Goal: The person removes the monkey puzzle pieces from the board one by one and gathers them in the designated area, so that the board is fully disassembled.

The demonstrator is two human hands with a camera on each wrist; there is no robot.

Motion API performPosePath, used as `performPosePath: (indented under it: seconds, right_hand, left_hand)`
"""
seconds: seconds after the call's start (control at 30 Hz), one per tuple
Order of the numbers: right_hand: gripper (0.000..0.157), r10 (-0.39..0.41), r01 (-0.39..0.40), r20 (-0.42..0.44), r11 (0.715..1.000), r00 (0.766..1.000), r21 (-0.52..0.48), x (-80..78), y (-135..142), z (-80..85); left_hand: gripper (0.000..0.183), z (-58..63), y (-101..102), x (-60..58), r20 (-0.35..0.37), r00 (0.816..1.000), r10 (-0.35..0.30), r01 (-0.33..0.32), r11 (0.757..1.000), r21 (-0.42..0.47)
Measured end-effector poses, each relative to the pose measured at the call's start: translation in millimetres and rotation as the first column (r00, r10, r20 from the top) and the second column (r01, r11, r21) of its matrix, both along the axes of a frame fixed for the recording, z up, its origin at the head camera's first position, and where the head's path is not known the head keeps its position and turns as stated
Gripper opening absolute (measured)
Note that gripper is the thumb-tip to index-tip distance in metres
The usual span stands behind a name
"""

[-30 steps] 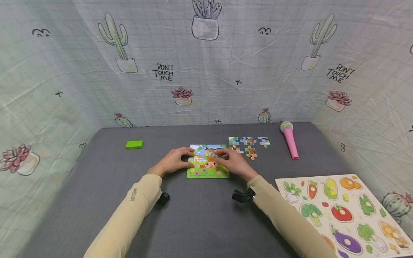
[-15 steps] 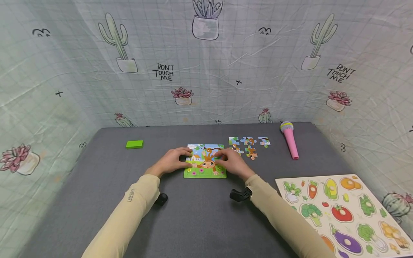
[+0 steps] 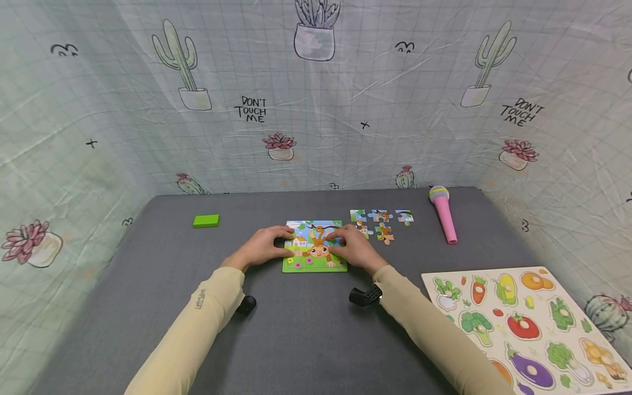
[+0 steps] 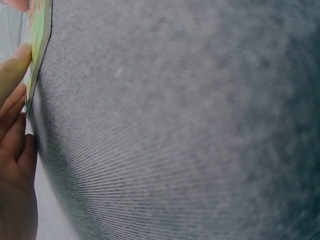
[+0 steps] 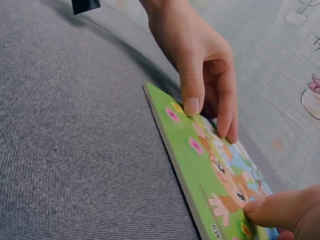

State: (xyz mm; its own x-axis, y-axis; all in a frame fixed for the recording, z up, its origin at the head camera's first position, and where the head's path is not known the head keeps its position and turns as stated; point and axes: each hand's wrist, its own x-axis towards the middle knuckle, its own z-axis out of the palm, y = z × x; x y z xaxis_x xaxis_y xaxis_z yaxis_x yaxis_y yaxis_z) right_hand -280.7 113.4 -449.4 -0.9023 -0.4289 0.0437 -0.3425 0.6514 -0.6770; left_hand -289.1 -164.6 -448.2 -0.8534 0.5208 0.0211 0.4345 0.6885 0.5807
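A small jigsaw puzzle board [image 3: 315, 266] with a monkey, a house and flowers lies flat at mid-table. My left hand [image 3: 261, 245] holds its left side, the thumb and a forefinger spread on the picture; some other fingers tuck in by the edge in the right wrist view. From the right, my right hand [image 3: 359, 249] holds the board, its thumb on the picture near the monkey's face and its fingers farther back. That hand covers part of the right edge. Behind it lie several loose jigsaw pieces [image 3: 382, 233] with parts of a similar picture.
A green block [image 3: 206, 221] sits at the back left. At the back right lies a pink toy microphone [image 3: 444, 216]. A vegetable-picture peg board [image 3: 494, 302] takes up the front right, by the right sleeve [image 3: 424, 329]. Printed cloth [image 3: 316, 115] hangs behind the grey table [image 3: 306, 329].
The puzzle board slid slightly left with both hands between one second and half a second ago. Since then it has barely moved. The loose pieces stayed in place.
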Motion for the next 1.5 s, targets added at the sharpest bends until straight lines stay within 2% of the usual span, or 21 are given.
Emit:
performPosePath:
  seconds: [0.27, 0.77, 1.0, 1.4, 1.5]
  right_hand:
    - [0.027, 0.02, -0.021, 0.05, 0.999, 0.999, 0.026, -1.5, 0.8, 4.6]
    - [0.033, 0.063, -0.067, 0.084, 0.997, 0.994, 0.04, -5.4, -0.5, 7.4]
    - [0.032, 0.075, -0.078, 0.083, 0.997, 0.994, 0.026, -6.9, -0.6, 7.3]
    - [0.035, 0.038, -0.039, 0.059, 0.999, 0.998, 0.02, -7.2, -4.3, 6.7]
    - [0.033, 0.052, -0.054, 0.051, 0.998, 0.997, 0.026, -7.7, -4.5, 6.3]
  left_hand:
    - [0.048, 0.0, 0.0, -1.6, 0.0, 1.0, -0.001, 0.001, 1.0, -0.004]
    - [0.048, -0.3, -1.1, -0.9, 0.023, 1.0, 0.014, -0.014, 1.0, 0.025]
    - [0.047, 1.2, -0.8, -1.1, 0.027, 1.0, 0.012, -0.012, 1.0, 0.024]
    - [0.047, 2.7, -1.1, -1.3, 0.03, 0.999, 0.011, -0.011, 1.0, 0.022]
    - [0.047, 3.0, -1.7, -1.1, 0.022, 1.0, 0.008, -0.008, 1.0, 0.023]
